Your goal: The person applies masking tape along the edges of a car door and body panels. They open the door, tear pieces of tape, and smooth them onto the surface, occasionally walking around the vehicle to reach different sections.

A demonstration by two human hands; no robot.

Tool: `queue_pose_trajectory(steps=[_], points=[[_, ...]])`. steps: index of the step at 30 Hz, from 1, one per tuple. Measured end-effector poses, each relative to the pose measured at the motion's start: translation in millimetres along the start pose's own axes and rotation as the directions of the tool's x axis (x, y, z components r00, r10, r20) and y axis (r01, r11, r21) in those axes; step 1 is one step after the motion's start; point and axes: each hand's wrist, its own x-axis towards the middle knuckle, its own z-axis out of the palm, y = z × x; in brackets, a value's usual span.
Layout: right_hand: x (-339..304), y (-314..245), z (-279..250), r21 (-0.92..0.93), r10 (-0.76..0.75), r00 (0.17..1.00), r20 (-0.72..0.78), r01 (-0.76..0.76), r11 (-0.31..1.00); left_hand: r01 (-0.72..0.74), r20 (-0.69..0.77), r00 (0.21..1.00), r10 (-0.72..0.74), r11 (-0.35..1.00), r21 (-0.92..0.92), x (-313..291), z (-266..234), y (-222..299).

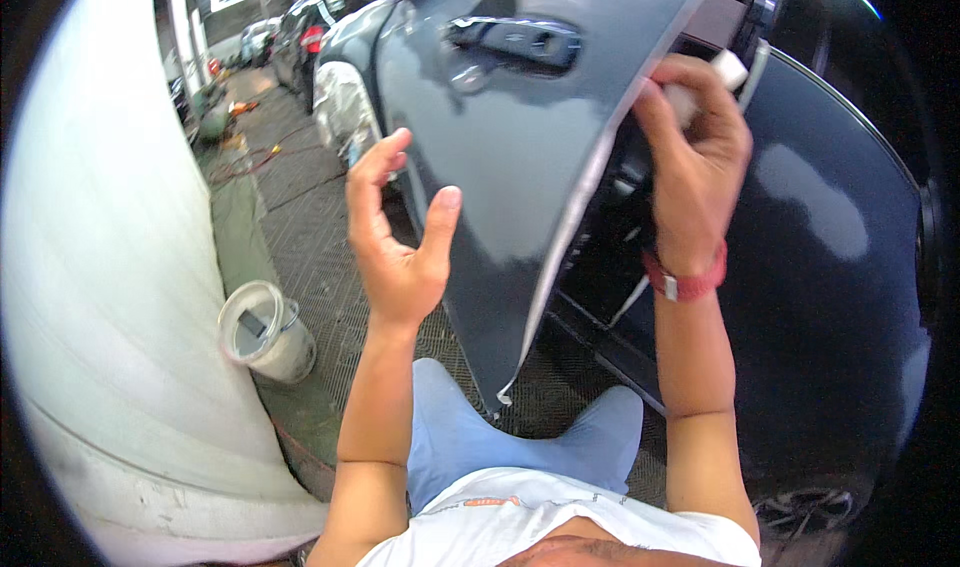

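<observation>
An open dark grey car door point(500, 157) stands in front of me, its handle point(520, 45) near the top. A pale strip of tape point(572, 217) runs down the door's right edge, with a small loose end at the bottom corner. My right hand point(700, 142) is closed at that edge, thumb and forefinger pinched on the tape. Something whitish shows within its curled fingers, partly hidden. My left hand point(400, 232) hovers by the door's left side, fingers apart and holding nothing. A red band point(688, 279) circles my right wrist.
The dark car body point(820, 257) fills the right side, with the door opening beside it. A white bucket point(265, 332) with a grey flat piece in it stands at left on the floor. White sheeting point(110, 267) hangs along the left. Another dark car point(300, 42) is farther back.
</observation>
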Motion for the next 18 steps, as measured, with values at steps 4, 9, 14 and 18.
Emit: queue_pose_trajectory(steps=[4,9,14,18], points=[[-23,12,7,0.001,-0.048,0.992,-0.116,0.048,0.999,0.106,-0.017,0.994,-0.105,0.993,0.046,-7,-3,-45],[-60,30,-35,-0.579,-0.182,0.982,-0.043,0.124,0.806,0.135,0.076,0.987,-0.142,0.987,0.091,45,-2,-81],[-118,47,-105,-0.519,0.054,0.989,0.139,0.026,0.854,0.323,0.095,0.935,-0.342,0.93,0.173,88,-11,-109],[-165,10,-140,-0.563,0.734,0.669,0.116,-0.565,0.604,0.555,0.147,0.778,-0.611,0.777,0.297,75,-40,-119]])
